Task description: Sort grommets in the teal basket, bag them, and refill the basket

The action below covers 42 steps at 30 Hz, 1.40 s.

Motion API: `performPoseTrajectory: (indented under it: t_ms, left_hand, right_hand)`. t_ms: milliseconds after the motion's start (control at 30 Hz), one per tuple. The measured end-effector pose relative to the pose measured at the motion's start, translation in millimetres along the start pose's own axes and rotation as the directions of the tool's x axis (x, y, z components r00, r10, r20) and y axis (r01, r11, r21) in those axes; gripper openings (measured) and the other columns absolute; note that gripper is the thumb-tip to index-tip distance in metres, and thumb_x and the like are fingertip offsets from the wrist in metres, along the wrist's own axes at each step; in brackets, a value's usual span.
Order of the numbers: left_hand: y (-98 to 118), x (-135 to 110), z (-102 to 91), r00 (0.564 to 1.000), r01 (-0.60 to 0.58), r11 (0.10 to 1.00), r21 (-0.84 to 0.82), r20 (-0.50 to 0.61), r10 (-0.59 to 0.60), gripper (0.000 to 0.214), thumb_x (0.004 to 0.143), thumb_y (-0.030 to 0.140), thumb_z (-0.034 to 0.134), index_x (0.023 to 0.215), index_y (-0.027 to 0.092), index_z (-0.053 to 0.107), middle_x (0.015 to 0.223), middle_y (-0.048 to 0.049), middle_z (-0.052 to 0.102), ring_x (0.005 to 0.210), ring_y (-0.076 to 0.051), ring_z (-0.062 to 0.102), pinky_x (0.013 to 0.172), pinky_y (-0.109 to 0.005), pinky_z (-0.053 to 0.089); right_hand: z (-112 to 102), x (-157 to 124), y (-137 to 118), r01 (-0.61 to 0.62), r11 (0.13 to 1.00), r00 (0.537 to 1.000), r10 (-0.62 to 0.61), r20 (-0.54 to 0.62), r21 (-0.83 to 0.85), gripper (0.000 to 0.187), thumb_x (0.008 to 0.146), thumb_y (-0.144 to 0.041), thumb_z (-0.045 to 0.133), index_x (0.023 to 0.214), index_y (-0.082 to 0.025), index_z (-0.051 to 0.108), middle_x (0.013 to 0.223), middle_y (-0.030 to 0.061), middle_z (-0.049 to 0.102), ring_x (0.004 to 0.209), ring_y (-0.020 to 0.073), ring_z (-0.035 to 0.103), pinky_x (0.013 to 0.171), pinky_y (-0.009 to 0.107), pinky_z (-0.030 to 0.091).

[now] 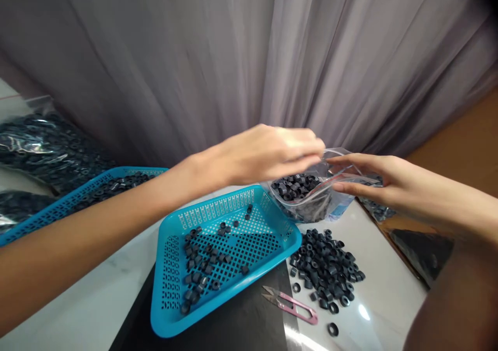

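Note:
A clear zip bag (311, 208) stands upright with its mouth open, partly filled with small black rings (291, 187). My left hand (278, 151) reaches over it from the left, fingers curled together at the bag's back rim; it is slightly blurred. On the bag's other side, my right hand (373, 177) has its thumb and fingers around the upper edge. Against the bag rests a blue perforated basket (229, 294) with black rings scattered over its floor. A loose pile of black rings (327, 268) lies on the table in front of the bag.
Pink thread snips (291, 305) lie between basket and pile, partly on a dark mat (249, 320). A second blue basket (116, 172) holds more rings at left, partly behind my arm. Large filled bags (50, 143) sit at far left. A grey curtain (194, 71) hangs behind the table.

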<state>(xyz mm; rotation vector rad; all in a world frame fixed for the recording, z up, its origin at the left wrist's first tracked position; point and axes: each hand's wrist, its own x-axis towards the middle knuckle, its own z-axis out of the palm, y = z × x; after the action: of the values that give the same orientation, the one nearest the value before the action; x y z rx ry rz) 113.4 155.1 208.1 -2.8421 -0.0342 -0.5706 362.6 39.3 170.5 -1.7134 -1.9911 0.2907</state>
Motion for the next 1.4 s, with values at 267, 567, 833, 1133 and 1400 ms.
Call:
performPoseTrajectory:
  t_ms: [267, 567, 833, 1133, 1400]
  left_hand:
    - [-117, -87, 109.4, 0.672, 0.739, 0.661, -0.128, 0.213, -0.710, 0.019, 0.099, 0.028, 0.063, 0.106, 0.012, 0.068, 0.098, -0.0055, 0.071, 0.085, -0.017, 0.068, 0.080, -0.034, 0.058]
    - [-139, -83, 164.7, 0.551, 0.793, 0.610, -0.019, 0.452, -0.702, 0.038, 0.098, 0.037, 0.065, 0.130, 0.017, 0.061, 0.131, -0.0106, 0.064, 0.112, -0.025, 0.066, 0.093, -0.046, 0.058]
    - [-126, -91, 135.4, 0.623, 0.773, 0.615, -0.157, 0.369, -0.689, 0.036, 0.099, 0.036, 0.064, 0.129, 0.017, 0.062, 0.129, -0.0109, 0.064, 0.110, -0.024, 0.066, 0.093, -0.046, 0.058]
    - [39, -142, 51.0, 0.669, 0.714, 0.520, -0.469, 0.239, -0.703, 0.004, 0.091, 0.016, 0.058, 0.089, 0.020, 0.057, 0.091, 0.0028, 0.070, 0.086, -0.013, 0.068, 0.083, -0.027, 0.053]
    - [85, -128, 38.2, 0.692, 0.614, 0.479, -0.627, 0.137, -0.709, 0.021, 0.090, 0.014, 0.058, 0.107, 0.026, 0.057, 0.093, 0.0057, 0.067, 0.076, -0.010, 0.064, 0.078, -0.026, 0.052]
  right_hand:
    - [3, 0, 0, -0.018, 1.000, 1.000, 0.018, -0.024, -0.004, 0.066, 0.091, -0.065, 0.060, 0.143, -0.024, 0.062, 0.144, 0.0107, 0.065, 0.128, 0.0344, 0.064, 0.104, 0.050, 0.058]
    - [3, -5, 3, -0.079, 0.995, 0.997, 0.079, 0.008, 0.055, 0.065, 0.092, -0.069, 0.056, 0.146, -0.031, 0.057, 0.153, 0.0069, 0.057, 0.137, 0.0354, 0.056, 0.117, 0.057, 0.044]
    - [10, 6, 1, -0.065, 0.994, 0.995, 0.057, 0.087, 0.091, 0.063, 0.094, -0.063, 0.057, 0.144, -0.025, 0.058, 0.153, 0.0075, 0.057, 0.140, 0.0310, 0.053, 0.118, 0.047, 0.045]
    - [21, 14, 0, -0.028, 0.999, 0.996, 0.031, 0.082, -0.030, 0.067, 0.093, -0.068, 0.053, 0.141, -0.023, 0.062, 0.148, 0.0098, 0.062, 0.136, 0.0346, 0.057, 0.117, 0.051, 0.046]
    - [19, 12, -12, -0.048, 0.995, 0.994, 0.056, 0.097, -0.083, 0.066, 0.092, -0.068, 0.054, 0.139, -0.022, 0.064, 0.146, 0.0107, 0.063, 0.132, 0.0349, 0.060, 0.111, 0.049, 0.052]
